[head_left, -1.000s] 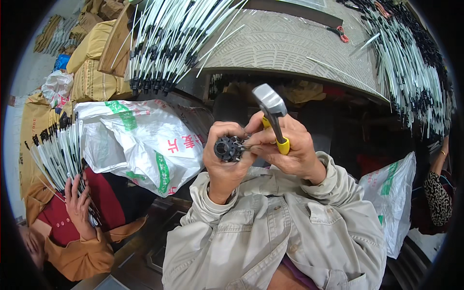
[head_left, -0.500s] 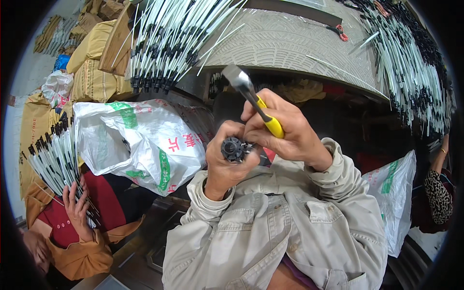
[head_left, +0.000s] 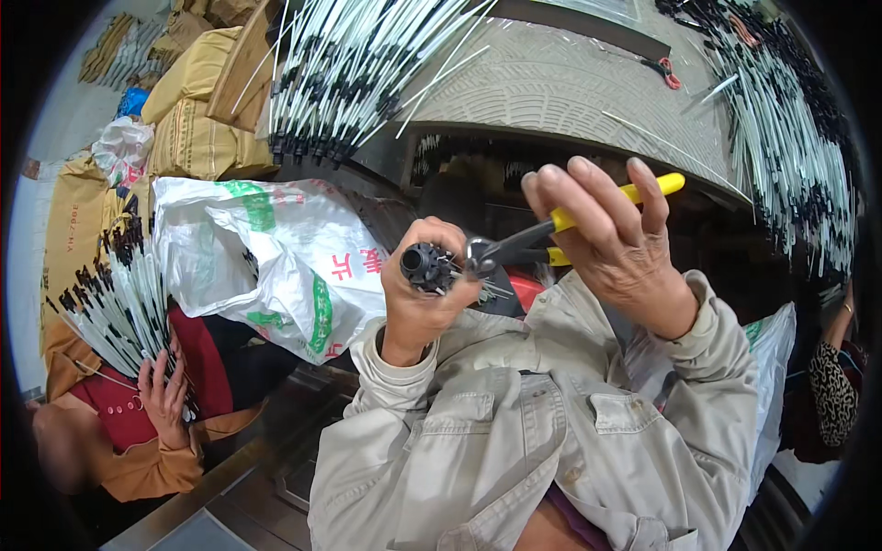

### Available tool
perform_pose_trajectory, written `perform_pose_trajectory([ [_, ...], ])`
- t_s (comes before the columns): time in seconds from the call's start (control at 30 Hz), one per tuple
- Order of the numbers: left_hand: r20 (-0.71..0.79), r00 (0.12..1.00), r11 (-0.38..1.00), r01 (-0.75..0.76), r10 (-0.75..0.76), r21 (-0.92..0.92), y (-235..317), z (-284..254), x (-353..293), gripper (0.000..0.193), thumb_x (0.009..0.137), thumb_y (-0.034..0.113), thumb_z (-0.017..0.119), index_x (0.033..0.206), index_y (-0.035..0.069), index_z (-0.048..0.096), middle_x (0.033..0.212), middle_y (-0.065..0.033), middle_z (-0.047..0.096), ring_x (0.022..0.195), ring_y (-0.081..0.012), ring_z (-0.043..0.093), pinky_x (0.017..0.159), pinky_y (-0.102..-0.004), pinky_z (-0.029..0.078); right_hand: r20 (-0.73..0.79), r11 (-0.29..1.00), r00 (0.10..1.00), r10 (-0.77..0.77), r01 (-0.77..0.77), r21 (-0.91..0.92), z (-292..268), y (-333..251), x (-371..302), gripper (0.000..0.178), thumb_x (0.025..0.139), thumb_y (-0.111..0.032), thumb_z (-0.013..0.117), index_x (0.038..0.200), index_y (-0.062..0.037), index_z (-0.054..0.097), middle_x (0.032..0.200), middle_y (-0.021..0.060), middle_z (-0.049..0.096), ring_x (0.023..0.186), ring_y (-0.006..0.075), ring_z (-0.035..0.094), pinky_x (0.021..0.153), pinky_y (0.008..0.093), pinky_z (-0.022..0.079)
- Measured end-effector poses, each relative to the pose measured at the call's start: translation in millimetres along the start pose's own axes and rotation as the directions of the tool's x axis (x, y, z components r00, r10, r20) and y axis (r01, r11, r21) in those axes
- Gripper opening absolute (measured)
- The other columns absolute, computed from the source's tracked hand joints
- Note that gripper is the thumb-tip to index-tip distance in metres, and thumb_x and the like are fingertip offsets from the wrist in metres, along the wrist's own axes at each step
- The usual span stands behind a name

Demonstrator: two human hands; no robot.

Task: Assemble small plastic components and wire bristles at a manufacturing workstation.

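My left hand (head_left: pixel 424 308) is wrapped round a bundle of black plastic pieces (head_left: pixel 427 266), held end-on with round openings facing up. Thin pale strands stick out of the bundle's right side. In my right hand (head_left: pixel 620 243) is a pair of cutting pliers with yellow handles (head_left: pixel 663 184), its handles spread apart. My right fingers stretch out over the upper handle while the lower handle lies against the palm side. The steel jaws of the pliers (head_left: pixel 481 257) are right beside the bundle, by my left thumb; whether they bite on a strand I cannot tell.
Piles of white sticks with black fittings (head_left: pixel 354 73) lie on the textured table (head_left: pixel 551 83), along with red-handled scissors (head_left: pixel 669 73). A white woven sack (head_left: pixel 266 248) stands at my left. Beyond it, a co-worker's hand (head_left: pixel 163 399) holds more sticks. Another person's patterned sleeve (head_left: pixel 834 390) shows at right.
The pliers have swung round: their jaws pointed up and away, and now point left at the bundle with the handles spread. My right hand has moved right, away from the bundle, its fingers uncurled.
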State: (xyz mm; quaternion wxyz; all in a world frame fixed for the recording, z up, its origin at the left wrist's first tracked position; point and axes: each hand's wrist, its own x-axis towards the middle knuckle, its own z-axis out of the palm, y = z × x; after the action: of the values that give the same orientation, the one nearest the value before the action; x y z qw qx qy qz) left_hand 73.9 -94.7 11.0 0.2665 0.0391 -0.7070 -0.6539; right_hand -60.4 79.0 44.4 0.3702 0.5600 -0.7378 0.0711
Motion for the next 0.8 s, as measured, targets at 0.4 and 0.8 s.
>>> perform_pose_trajectory([
  [0.4, -0.002, 0.991, 0.984, 0.132, -0.133, -0.118, 6, 2, 0, 0.03, 0.068, -0.005, 0.067, 0.093, 0.002, 0.051, 0.085, -0.0031, 0.054, 0.074, -0.0075, 0.054, 0.067, -0.021, 0.044, -0.239, 0.932, 0.963, -0.122, 0.028, -0.361, 29, 4, -1, 0.06, 0.082, -0.002, 0.057, 0.132, -0.0335, 0.049, 0.132, -0.0126, 0.037, 0.128, 0.002, 0.035, 0.114, 0.0548, 0.013],
  [0.8, 0.013, 0.99, 0.986, 0.143, -0.142, -0.08, 4, -4, -1, 0.039, 0.065, -0.004, 0.072, 0.097, 0.003, 0.051, 0.089, -0.001, 0.054, 0.075, -0.0054, 0.054, 0.068, -0.0202, 0.045, -0.302, 0.928, 0.941, -0.155, 0.033, -0.372, 36, 4, 8, 0.066, 0.079, 0.002, 0.056, 0.132, -0.0361, 0.049, 0.137, -0.0115, 0.034, 0.131, 0.0056, 0.034, 0.113, 0.0602, 0.01],
])
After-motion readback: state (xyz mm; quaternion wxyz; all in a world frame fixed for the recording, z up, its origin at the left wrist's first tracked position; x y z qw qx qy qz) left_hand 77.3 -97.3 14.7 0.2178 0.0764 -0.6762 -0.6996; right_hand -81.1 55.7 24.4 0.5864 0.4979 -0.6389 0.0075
